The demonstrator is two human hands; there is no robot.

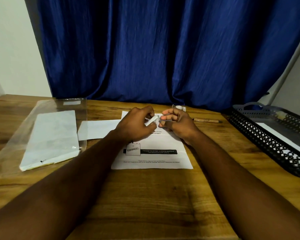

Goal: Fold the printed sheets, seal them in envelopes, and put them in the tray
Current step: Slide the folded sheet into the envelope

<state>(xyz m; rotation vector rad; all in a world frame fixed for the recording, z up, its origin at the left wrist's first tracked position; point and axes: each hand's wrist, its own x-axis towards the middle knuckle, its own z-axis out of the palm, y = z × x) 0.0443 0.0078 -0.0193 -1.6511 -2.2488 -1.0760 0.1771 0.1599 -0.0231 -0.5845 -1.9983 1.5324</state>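
Blue curtain backs the wooden counter point(145, 196); mid-counter, left hand point(135, 125) and right hand point(177, 124) pinch a small white object point(151, 120) above the printed white sheet point(152, 153); black mesh tray point(267, 139) at right edge.

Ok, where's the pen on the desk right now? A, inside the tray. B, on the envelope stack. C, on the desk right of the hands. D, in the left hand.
C: the pen lies on the bare desk, between the right hand and the tray.
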